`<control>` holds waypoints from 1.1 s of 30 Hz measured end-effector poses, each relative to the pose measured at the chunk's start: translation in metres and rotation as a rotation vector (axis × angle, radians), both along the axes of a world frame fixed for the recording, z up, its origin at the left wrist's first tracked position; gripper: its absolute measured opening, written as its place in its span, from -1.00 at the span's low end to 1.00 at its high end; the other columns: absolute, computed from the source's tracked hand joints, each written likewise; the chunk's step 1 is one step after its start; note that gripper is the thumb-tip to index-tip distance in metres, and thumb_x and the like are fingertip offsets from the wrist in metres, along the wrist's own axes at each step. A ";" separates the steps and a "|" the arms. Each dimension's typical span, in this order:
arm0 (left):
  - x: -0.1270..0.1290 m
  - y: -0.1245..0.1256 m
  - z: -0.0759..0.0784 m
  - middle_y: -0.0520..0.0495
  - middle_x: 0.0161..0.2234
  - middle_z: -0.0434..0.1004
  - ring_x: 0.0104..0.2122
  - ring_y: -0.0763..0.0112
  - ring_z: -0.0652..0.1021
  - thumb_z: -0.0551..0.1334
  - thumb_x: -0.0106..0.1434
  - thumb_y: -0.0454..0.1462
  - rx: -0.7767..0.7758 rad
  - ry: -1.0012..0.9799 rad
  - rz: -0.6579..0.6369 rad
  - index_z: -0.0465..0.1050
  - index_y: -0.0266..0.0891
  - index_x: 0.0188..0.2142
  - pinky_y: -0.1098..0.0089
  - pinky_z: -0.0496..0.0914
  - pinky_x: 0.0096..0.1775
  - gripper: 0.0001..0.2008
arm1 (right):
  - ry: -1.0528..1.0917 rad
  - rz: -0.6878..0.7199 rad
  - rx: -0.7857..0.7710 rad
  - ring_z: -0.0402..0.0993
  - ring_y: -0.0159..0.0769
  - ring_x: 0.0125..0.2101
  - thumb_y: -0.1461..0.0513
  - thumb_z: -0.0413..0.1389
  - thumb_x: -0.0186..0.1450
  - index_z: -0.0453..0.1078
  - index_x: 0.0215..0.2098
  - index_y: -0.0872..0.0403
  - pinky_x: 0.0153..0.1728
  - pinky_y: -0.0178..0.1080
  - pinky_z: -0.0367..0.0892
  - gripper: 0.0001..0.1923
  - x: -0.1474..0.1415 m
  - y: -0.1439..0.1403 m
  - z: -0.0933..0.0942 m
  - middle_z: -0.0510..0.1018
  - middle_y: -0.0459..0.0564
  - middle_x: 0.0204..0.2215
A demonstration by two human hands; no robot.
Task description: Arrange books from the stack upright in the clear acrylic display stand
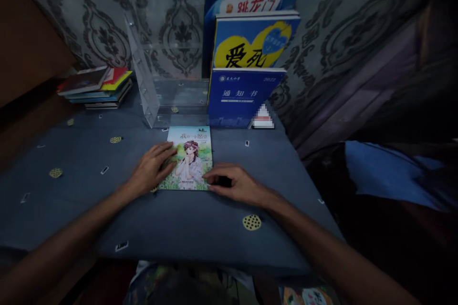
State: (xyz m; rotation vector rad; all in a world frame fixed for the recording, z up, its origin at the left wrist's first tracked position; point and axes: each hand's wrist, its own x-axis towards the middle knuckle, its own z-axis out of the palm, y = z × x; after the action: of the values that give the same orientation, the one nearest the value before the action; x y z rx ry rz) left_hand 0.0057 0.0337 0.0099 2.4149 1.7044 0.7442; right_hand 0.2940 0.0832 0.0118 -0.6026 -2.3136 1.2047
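Observation:
A thin paperback book (189,159) with an illustrated figure on its cover lies flat on the table, closed. My left hand (154,164) rests along its left edge, fingers stretched out over the cover. At the lower right edge, my right hand (238,183) has its thumb and fingertips brought together on the book's side. Just behind the book stands a clear plastic book rack (145,76). Its right side holds several upright books, with a blue booklet (246,97) in front and a blue book with a yellow heart (225,43) behind it.
A pile of books (96,88) lies at the back left. A patterned grey cloth covers the table (78,205). Patterned wallpaper (103,24) rises behind. A small white triangular object (264,116), blurred out, stands beside the rack. Blue fabric (386,171) hangs at the right.

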 end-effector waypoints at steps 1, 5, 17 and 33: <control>0.000 0.001 -0.002 -0.26 0.24 0.41 0.23 0.02 0.41 0.08 0.43 -0.05 -0.018 0.011 0.023 0.44 -0.22 0.18 -0.04 0.37 0.18 -0.54 | 0.002 -0.021 0.053 0.52 -0.28 -0.22 0.28 0.22 0.30 0.54 -0.07 0.04 -0.18 -0.20 0.46 -0.77 -0.001 0.001 -0.002 0.59 -0.01 -0.25; -0.001 0.004 -0.009 -0.28 0.29 0.33 0.31 -0.02 0.31 0.05 0.44 -0.02 -0.027 0.033 0.047 0.39 -0.21 0.23 -0.09 0.28 0.24 -0.50 | -0.052 -0.091 0.284 0.47 -0.14 -0.09 0.28 0.22 0.31 0.53 -0.04 0.04 -0.03 -0.02 0.41 -0.75 -0.003 0.005 -0.005 0.58 0.06 -0.15; -0.002 0.006 -0.023 -0.28 0.27 0.36 0.31 -0.04 0.30 0.07 0.42 0.00 0.003 0.047 0.122 0.39 -0.17 0.22 -0.06 0.28 0.24 -0.50 | -0.304 -0.267 0.383 0.23 0.05 0.27 0.08 0.06 0.42 0.35 0.24 0.07 0.21 0.17 0.21 -0.53 -0.012 0.011 -0.014 0.29 0.22 0.32; 0.022 0.013 -0.002 -0.25 0.02 0.61 -0.08 0.04 0.64 0.51 -0.06 -0.13 -0.313 -1.365 0.282 0.45 -0.25 0.04 0.22 0.57 -0.14 -0.33 | -0.293 -0.296 0.302 0.17 0.07 0.34 0.11 0.08 0.38 0.30 0.30 0.09 0.28 0.16 0.17 -0.45 -0.019 0.013 -0.009 0.21 0.27 0.37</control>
State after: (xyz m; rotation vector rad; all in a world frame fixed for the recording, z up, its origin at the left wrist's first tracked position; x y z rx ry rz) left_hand 0.0277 0.0465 0.0083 0.8984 1.3009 1.4857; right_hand 0.2746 0.0967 0.0028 -1.0195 -2.4633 0.6503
